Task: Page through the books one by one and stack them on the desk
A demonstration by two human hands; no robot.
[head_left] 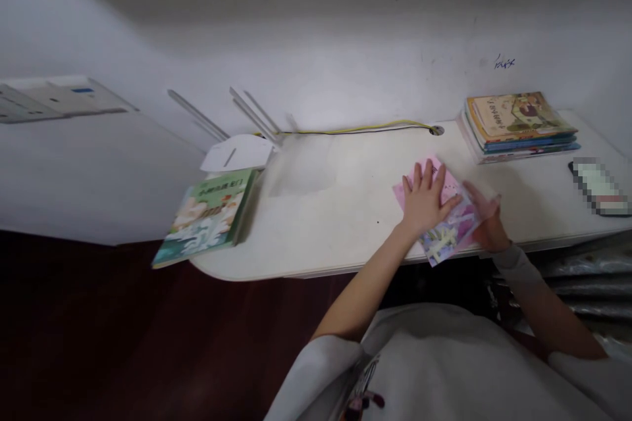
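Note:
A thin pink book (451, 227) lies on the white desk (336, 210) near its front edge. My left hand (425, 200) rests flat on the book's cover with its fingers spread. My right hand (486, 220) grips the book's right edge, blurred by motion. Both forearms reach in from the bottom of the view.
A green picture book (207, 217) overhangs the desk's left end, next to a white router (239, 151) with antennas. A stack of books (518, 125) sits at the back right, a phone (600, 187) at the far right. A yellow cable (365, 128) runs along the wall.

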